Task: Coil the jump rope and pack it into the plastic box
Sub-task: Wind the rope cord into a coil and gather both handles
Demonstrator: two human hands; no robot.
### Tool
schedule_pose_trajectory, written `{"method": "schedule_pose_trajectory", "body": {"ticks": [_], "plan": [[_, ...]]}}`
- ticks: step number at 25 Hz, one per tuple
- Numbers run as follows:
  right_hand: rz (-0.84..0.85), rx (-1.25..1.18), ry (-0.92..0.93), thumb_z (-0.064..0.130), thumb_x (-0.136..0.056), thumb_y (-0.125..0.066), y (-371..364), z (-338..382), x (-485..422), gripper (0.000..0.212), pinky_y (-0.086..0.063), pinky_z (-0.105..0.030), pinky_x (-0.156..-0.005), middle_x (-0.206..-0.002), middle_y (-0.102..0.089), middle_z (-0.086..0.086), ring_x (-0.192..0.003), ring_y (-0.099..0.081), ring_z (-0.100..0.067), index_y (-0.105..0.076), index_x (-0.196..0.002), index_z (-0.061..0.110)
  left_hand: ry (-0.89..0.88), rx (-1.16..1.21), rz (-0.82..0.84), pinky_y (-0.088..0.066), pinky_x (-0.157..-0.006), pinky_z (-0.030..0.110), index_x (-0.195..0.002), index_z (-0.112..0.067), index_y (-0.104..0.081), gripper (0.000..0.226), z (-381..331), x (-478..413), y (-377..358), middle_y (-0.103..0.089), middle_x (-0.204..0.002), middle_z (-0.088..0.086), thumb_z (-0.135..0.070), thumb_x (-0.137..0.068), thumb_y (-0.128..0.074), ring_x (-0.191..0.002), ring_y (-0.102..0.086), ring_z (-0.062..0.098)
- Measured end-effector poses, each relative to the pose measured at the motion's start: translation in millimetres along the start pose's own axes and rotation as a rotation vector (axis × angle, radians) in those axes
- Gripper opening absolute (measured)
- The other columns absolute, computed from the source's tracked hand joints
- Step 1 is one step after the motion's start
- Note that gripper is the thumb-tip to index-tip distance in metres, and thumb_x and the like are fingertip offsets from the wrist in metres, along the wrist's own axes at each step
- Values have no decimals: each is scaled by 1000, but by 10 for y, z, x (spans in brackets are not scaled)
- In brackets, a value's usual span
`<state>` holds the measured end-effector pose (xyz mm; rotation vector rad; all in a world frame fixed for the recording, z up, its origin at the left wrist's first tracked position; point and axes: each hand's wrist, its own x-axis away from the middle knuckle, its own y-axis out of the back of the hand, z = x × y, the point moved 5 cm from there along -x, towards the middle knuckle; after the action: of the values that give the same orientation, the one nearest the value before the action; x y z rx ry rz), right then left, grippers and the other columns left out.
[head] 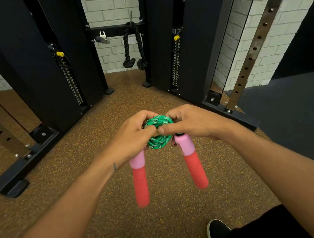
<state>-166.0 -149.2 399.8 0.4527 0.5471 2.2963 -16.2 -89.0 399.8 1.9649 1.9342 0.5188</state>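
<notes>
Both hands hold the green braided jump rope coil (159, 131) at mid-scene above the speckled floor (102, 197): left hand (132, 136) and right hand (191, 124) pinch it, the pink-and-red handles (140, 178) hanging near.

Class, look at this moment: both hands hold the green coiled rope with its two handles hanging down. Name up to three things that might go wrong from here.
1. The green coil is pinched only by the left hand and right hand; nothing ties it, so it may spring loose.
2. The left handle and right handle dangle freely; their swing might tug loops out.
3. No plastic box is in view, so the coil may need carrying, which could loosen it.
</notes>
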Motion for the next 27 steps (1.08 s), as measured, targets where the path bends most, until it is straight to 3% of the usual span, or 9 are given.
{"method": "schedule_pose_trajectory", "body": {"ticks": [2,4,7,11,15,20,23,27], "plan": [[-32,120,3,34,-85,-73,1,-15,-5,20,-57,-52,-87,-91,-77,-4,-86,-74,-27,-72,-96,17,-11,-110,59,-57,-61,35,-111,-35,-58,25,0,13,-15,-66,-101,1,-20,-91,-53,-76,-66,19],[-34,63,22,32,-87,-71,-16,-7,4,19,-58,-45,-87,-95,-77,0,-85,-72,-21,-72,-102,21,-36,-140,100,-53,-59,31,-115,-33,-53,24,-14,39,-27,-63,-101,3,-19,-95,-50,-74,-62,17],[17,-202,17,23,-91,-68,-14,40,6,22,-53,-33,-77,-101,-75,-11,-82,-67,-19,-72,-111,13,-83,-126,101,-55,-63,30,-121,-28,-45,26,-59,71,-9,-59,-110,3,-17,-98,-49,-82,-65,24],[103,-264,-24,21,-90,-67,-46,46,-52,30,-54,-21,-65,-98,-75,-10,-73,-67,-10,-70,-115,6,-63,-9,71,-59,-64,29,-118,-25,-45,31,10,63,139,-62,-117,2,-11,-93,-58,-91,-68,20],[116,-299,-65,18,-89,-68,-172,60,-136,29,-55,-20,-60,-92,-74,-9,-69,-68,-10,-69,-113,2,-3,80,-13,-60,-66,32,-113,-22,-55,30,161,118,237,-63,-112,5,-4,-91,-62,-95,-68,21],[84,-326,-20,29,-76,-76,-376,117,-205,37,-57,-26,-65,-90,-76,-10,-72,-68,-15,-74,-104,6,74,157,-1,-60,-82,41,-121,-21,-58,34,251,314,309,-65,-116,9,-1,-93,-59,-104,-66,22],[16,-399,78,28,-78,-74,-568,326,-225,32,-57,-24,-66,-91,-77,-9,-75,-68,-14,-74,-105,11,78,270,-85,-52,-71,34,-111,-24,-60,34,163,502,592,-66,-108,8,1,-88,-61,-93,-64,20],[-18,-415,205,25,-79,-73,-891,704,-276,29,-58,-26,-65,-97,-76,-16,-81,-68,-22,-75,-105,12,93,203,-148,-43,-53,25,-112,-20,-59,31,173,858,978,-63,-102,8,-4,-86,-62,-80,-56,16]]}}
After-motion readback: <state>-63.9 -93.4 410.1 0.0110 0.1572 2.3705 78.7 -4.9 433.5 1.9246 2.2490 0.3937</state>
